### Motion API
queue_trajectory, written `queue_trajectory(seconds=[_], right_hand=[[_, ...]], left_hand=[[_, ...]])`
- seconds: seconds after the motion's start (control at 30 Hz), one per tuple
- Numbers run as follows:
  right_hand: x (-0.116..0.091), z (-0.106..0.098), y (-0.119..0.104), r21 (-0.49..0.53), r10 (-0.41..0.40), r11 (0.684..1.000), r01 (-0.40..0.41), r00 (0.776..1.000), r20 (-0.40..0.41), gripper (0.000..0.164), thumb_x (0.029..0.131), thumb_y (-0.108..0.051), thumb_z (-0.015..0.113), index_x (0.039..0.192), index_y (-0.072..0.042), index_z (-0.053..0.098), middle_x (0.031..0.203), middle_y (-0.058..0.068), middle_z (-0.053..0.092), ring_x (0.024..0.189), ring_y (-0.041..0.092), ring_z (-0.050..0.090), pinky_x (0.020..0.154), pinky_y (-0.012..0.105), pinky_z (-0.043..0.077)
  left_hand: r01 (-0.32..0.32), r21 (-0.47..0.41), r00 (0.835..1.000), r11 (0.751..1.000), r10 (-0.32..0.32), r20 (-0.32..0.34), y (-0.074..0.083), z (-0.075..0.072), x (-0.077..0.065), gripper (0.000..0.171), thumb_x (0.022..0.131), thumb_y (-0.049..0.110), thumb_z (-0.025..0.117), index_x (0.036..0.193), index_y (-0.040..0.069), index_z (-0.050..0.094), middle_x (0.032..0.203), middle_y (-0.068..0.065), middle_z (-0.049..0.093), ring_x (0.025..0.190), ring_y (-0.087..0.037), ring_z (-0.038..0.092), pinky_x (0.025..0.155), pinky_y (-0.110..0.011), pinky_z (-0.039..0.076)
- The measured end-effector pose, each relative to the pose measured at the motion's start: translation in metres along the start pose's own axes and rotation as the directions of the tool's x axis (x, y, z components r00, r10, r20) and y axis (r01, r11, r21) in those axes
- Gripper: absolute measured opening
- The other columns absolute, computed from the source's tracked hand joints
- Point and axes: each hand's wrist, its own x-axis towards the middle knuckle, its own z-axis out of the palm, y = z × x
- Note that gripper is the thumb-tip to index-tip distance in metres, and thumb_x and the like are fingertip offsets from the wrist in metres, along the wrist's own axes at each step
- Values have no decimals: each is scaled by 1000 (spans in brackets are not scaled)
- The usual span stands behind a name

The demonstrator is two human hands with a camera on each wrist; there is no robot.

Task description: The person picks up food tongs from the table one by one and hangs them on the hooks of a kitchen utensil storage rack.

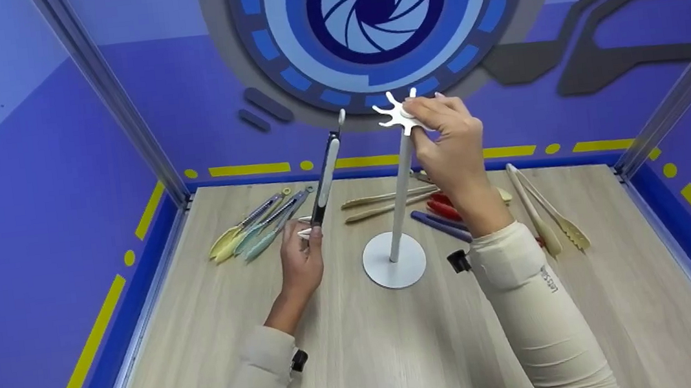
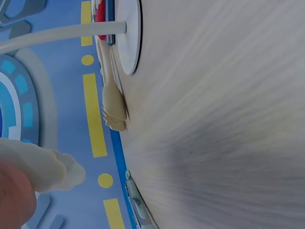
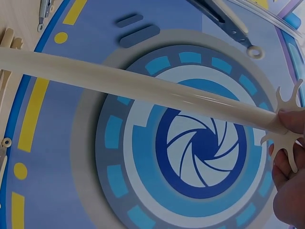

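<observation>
My left hand grips a pair of tongs near the lower end. The tongs stand almost upright, with black and grey arms and a hanging loop at the top; their pale tip shows in the left wrist view. To the right is a white stand with a round base, a slim pole and a star-like ring of hooks. My right hand pinches the hook ring at the pole's top, seen also in the right wrist view. The loop of the tongs is apart from the hooks.
Yellow tongs and teal tongs lie at the back left. Behind the stand lie beige tongs, red-tipped tongs and a blue pair. More beige tongs lie right. Walls enclose the table.
</observation>
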Motion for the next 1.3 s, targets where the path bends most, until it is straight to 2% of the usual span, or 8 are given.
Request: queue_trajectory(seconds=[0.33,0.67,1.07,1.3], right_hand=[[0,-1,1,-18,-17,1000,17,1000,4,23,95,-3,75,117,-4,82,117,14,82,108,38,72,118,48,51],[1,-2,1,-23,-22,999,23,999,31,24,96,-4,74,118,-4,82,118,13,82,109,37,72,115,50,53],[1,-2,3,-20,-57,998,57,998,10,22,95,0,72,114,-3,83,115,14,83,106,38,73,114,50,54],[0,-2,3,-22,-52,998,52,999,17,23,96,-2,72,116,-4,83,117,14,82,108,37,73,115,49,53]], left_hand=[[-49,-24,999,999,49,-14,9,6,-2,14,106,4,59,93,1,64,107,-13,60,99,-11,57,88,-29,61],[-95,-18,994,995,94,-50,14,11,0,14,104,2,61,91,1,65,104,-14,61,94,-10,55,77,-20,51],[-106,-38,993,994,103,-63,16,17,6,12,102,0,64,90,1,65,102,-14,62,93,-8,56,77,-18,54],[-147,-8,987,989,146,-66,17,19,8,10,98,-4,67,90,1,64,103,-14,63,89,-9,53,74,-21,47]])
